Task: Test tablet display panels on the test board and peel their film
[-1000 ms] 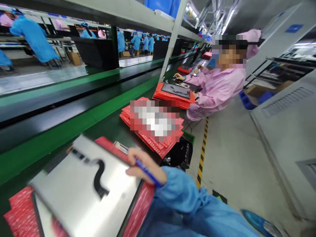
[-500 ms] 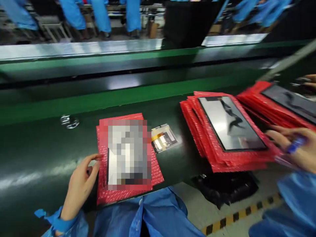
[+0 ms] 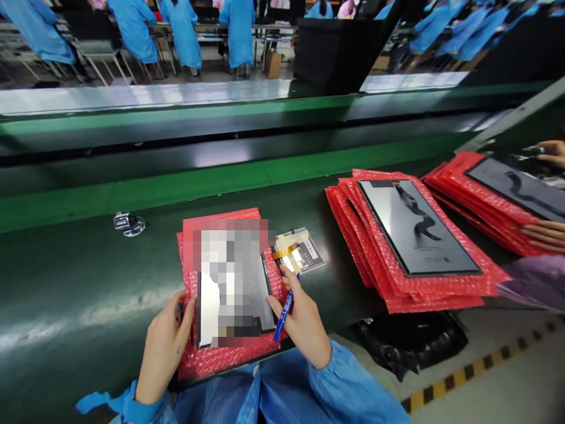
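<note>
A flat panel (image 3: 258, 294), partly blurred out, lies on red bubble-wrap sheets (image 3: 212, 365) in front of me. My left hand (image 3: 165, 338) is at the left edge of the panel and wrap, its fingers curled against them. On the right edge, my right hand (image 3: 304, 318) holds a blue pen (image 3: 285, 312) between thumb and fingers. Just beyond that hand lies a small module (image 3: 309, 250) with an orange ribbon, flat on the dark green surface.
Right of centre, a stack of red bubble wrap (image 3: 366, 247) bears a panel (image 3: 424, 235). Another person's hand (image 3: 547, 235) rests by a farther red stack (image 3: 477, 206). A metal object (image 3: 129, 224) lies at left. A black bag (image 3: 410, 341) hangs below the edge.
My right hand has come in from the far right, with the blue pen, to the right edge of the panel before me. My left hand stays at the left edge.
</note>
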Demonstrator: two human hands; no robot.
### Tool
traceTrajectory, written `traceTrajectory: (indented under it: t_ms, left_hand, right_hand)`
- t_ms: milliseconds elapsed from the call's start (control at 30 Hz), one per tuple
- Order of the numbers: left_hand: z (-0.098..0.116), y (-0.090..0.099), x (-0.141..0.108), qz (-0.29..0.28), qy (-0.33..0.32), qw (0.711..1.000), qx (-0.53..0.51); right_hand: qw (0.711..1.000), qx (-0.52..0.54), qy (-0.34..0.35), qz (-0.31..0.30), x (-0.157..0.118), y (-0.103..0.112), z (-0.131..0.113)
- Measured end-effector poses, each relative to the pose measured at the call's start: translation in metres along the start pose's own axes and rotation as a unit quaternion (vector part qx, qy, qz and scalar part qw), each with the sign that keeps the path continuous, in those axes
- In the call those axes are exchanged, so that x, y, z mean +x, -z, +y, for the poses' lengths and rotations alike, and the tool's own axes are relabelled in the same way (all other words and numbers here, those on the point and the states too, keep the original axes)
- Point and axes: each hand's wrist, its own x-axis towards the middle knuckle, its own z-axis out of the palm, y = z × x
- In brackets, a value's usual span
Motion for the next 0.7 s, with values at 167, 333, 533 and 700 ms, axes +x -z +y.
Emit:
traceTrajectory:
  t_ms: [167,333,533,700]
  left_hand:
    - [-0.001,-0.009,0.001,0.025,-0.03,0.999,0.004]
    - [-0.001,-0.014,-0.006,0.054,-0.041,0.997,-0.041]
    - [0.014,-0.011,-0.014,0.119,-0.051,0.991,-0.032]
    - [-0.004,-0.01,0.007,0.073,0.064,0.981,-0.166]
  right_hand:
    - [0.998,-0.043,0.022,0.035,-0.001,-0.005,-0.01]
    - [0.995,-0.085,0.023,0.048,-0.001,-0.007,-0.009]
    - [0.998,-0.052,-0.009,0.02,-0.002,-0.001,-0.011]
    - [0.999,-0.003,-0.04,0.004,-0.004,0.003,-0.018]
